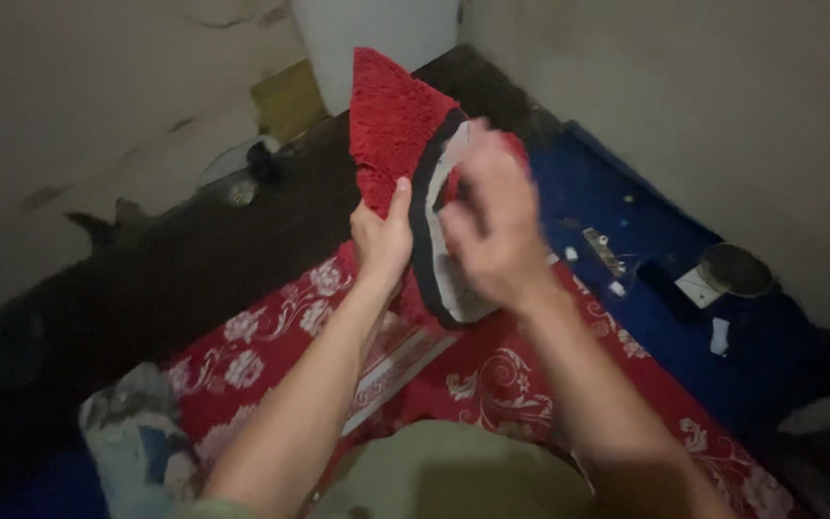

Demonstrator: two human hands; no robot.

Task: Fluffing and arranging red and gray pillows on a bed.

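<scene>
Mid-fold: left hand (381,235) fingers clamp the red mat (391,125) at 6 o'clock; right hand (492,226), blurred, grips its pale backing at 3. Next: square the edges.

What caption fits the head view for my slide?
Two hands, left hand and right hand, hold up a shaggy red mat above a floral red cloth.

Both forearms are bare from elbow to wrist, with no watch, band or ring visible. The left hand (381,235) shows plainly, thumb and knuckles distinct. The right hand (492,231) is blurred, its fingers indistinct. No sleeve edges are clearly visible.
</scene>
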